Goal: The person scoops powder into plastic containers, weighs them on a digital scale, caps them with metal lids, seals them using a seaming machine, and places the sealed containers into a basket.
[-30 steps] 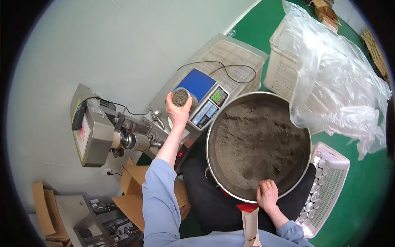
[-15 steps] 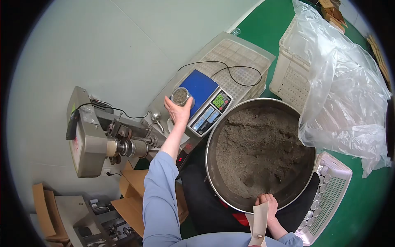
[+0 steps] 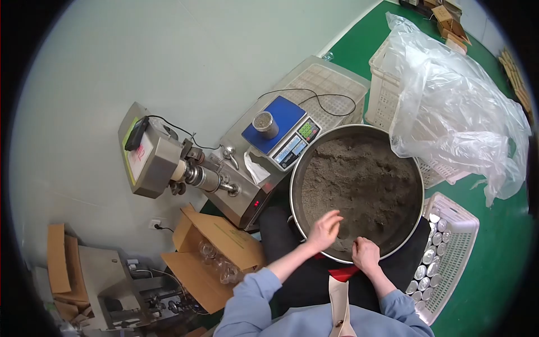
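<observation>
A clear jar [image 3: 265, 126] filled with grey-brown granules stands on the blue pan of the digital scale [image 3: 289, 117], with nobody holding it. Over the near left edge of the big round metal basin [image 3: 294, 191], my left hand [image 3: 324, 231] is empty, its fingers loosely stretched out. My right hand [image 3: 366, 254] is at the basin's near rim with its fingers curled closed; whatever they may hold is hidden. Grey-brown granular material [image 3: 359, 185] fills much of the basin, which rests on my lap.
To the left is a metal machine [image 3: 154, 154] with a round head. Below it, an open cardboard box [image 3: 216, 236] holds clear jars. At the right, a basket [image 3: 461, 247] contains several silver-lidded cans. Clear plastic sheeting [image 3: 455, 112] drapes over white crates [image 3: 384, 90].
My left hand has let go of the jar on the scale and moved back to the basin. My right hand stays near the rim. The camera view has shifted.
</observation>
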A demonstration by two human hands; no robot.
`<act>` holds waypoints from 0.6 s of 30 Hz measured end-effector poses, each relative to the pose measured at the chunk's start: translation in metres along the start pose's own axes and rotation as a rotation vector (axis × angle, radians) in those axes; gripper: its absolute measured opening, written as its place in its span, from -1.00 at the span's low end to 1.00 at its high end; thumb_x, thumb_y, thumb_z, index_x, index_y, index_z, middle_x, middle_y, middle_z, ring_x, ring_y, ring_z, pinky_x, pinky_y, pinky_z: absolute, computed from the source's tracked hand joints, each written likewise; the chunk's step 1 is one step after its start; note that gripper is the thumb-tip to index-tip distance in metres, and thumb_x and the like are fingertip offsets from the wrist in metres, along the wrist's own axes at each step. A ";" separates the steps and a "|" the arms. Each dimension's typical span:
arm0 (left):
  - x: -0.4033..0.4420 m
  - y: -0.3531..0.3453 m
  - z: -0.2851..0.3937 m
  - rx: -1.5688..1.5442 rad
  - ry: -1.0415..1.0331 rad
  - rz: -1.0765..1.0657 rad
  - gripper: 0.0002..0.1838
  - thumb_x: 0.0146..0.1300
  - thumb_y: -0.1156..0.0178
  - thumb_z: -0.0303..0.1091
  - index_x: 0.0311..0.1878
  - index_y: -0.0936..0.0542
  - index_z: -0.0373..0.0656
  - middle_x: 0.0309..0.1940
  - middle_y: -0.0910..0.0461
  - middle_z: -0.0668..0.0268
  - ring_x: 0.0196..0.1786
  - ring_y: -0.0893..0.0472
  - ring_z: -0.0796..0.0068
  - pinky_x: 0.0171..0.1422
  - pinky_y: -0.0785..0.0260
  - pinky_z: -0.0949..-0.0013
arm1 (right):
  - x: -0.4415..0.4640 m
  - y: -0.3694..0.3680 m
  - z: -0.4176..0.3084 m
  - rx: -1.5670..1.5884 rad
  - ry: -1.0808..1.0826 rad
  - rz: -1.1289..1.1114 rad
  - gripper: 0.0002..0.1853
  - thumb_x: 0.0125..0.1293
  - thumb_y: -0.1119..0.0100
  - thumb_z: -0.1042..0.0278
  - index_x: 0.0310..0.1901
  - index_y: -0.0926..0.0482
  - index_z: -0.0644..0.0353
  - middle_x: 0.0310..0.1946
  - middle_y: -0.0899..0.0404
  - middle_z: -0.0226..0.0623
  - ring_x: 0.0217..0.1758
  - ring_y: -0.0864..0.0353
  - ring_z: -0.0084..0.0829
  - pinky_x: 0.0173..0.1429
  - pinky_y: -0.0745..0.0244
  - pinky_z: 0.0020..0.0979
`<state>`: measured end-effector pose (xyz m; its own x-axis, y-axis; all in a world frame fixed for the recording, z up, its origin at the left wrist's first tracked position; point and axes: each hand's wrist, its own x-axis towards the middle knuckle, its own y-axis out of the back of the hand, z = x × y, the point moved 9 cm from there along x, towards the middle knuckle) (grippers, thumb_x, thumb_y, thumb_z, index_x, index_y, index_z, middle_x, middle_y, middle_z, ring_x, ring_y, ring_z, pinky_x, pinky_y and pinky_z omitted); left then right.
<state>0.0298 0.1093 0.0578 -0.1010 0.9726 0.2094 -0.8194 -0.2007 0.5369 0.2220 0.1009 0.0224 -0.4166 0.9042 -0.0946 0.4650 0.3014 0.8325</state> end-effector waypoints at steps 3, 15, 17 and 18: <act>-0.036 -0.042 -0.006 -0.048 0.097 -0.074 -0.76 0.40 -0.28 -0.37 0.04 -0.74 -0.25 0.12 -0.74 -0.01 0.18 -0.73 -0.09 0.29 -0.61 0.06 | -0.004 -0.002 0.001 -0.014 0.013 0.025 -0.82 0.40 -0.24 0.28 -0.27 -0.64 0.21 -0.33 -0.71 -0.05 -0.20 -0.77 0.01 -0.06 -0.65 0.00; -0.055 -0.074 -0.001 0.271 0.112 -0.326 -0.73 0.34 -0.31 -0.18 -0.35 -0.74 -0.20 -0.21 -0.75 0.13 -0.10 -0.77 -0.02 -0.02 -0.64 0.00 | -0.008 -0.001 -0.002 -0.035 0.035 0.028 -0.70 0.42 -0.22 0.19 -0.41 -0.63 0.22 -0.41 -0.70 0.01 -0.24 -0.76 0.06 -0.10 -0.63 0.07; -0.055 -0.075 0.000 0.273 0.105 -0.307 -0.74 0.35 -0.31 -0.19 -0.31 -0.75 -0.20 -0.22 -0.75 0.13 -0.10 -0.77 -0.02 -0.01 -0.64 0.00 | -0.008 -0.001 -0.001 -0.024 0.031 0.031 -0.69 0.42 -0.22 0.18 -0.41 -0.63 0.22 -0.41 -0.70 0.02 -0.23 -0.76 0.06 -0.10 -0.63 0.08; -0.056 -0.075 0.000 0.274 0.102 -0.300 -0.74 0.35 -0.30 -0.19 -0.30 -0.75 -0.21 -0.22 -0.75 0.13 -0.10 -0.77 -0.03 -0.01 -0.64 0.00 | -0.008 -0.001 -0.001 -0.019 0.029 0.033 -0.69 0.42 -0.22 0.18 -0.40 -0.64 0.22 -0.40 -0.70 0.02 -0.23 -0.77 0.07 -0.09 -0.63 0.08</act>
<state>0.0968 0.0702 0.0059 0.0523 0.9966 -0.0640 -0.6417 0.0826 0.7625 0.2243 0.0932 0.0225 -0.4238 0.9043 -0.0519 0.4640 0.2659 0.8450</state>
